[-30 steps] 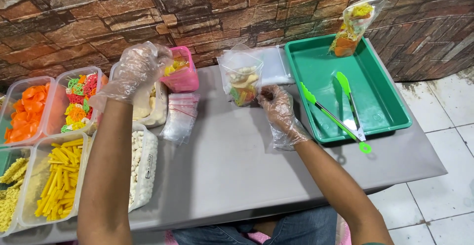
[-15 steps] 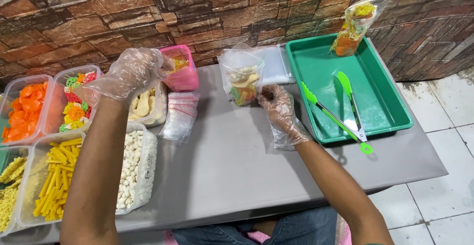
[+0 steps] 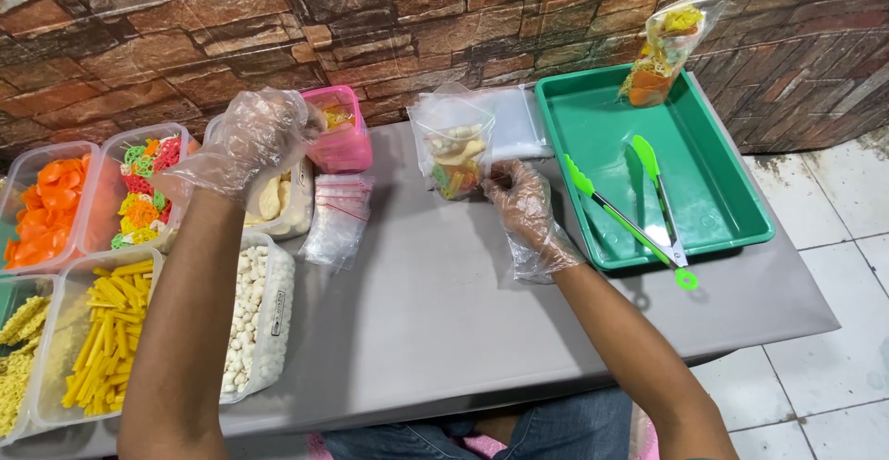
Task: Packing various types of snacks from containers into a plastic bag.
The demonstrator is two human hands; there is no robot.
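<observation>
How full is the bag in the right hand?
Partly full: the clear bag held upright by the right hand has mixed snacks low down, top empty.

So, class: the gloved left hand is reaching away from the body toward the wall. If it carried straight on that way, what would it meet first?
Most likely the pink tub just past the left hand's fingertips. The hand hovers over the tub of pale crackers, so depth is hard to judge.

Green tongs [image 3: 639, 210] lie in a green tray [image 3: 722, 210] at the right, where a filled bag [image 3: 662, 48] leans against the brick wall [image 3: 185, 15]. Near left, tubs hold yellow sticks [image 3: 106, 330] and white pellets [image 3: 250, 316].
</observation>
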